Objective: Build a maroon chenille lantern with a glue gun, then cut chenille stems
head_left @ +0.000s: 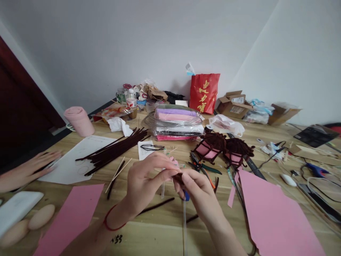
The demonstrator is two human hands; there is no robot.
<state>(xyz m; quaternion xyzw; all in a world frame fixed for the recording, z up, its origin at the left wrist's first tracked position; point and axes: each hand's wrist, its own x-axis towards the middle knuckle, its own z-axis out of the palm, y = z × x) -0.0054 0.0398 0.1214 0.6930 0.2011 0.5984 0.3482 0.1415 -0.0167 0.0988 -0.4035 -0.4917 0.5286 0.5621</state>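
Short dark-brown fuzzy pipe-cleaner piece pinched between left hand and right hand fingertips above wooden table, best twisted tight, grip close.

- Wooden table, bearing all items.
- Left of the grip: dark pipe-cleaner bundle, white sheet, pink paper.
- Right of the grip: pliers, large pink sheet.
- Beyond the grip: stacked felt packs, red bag.
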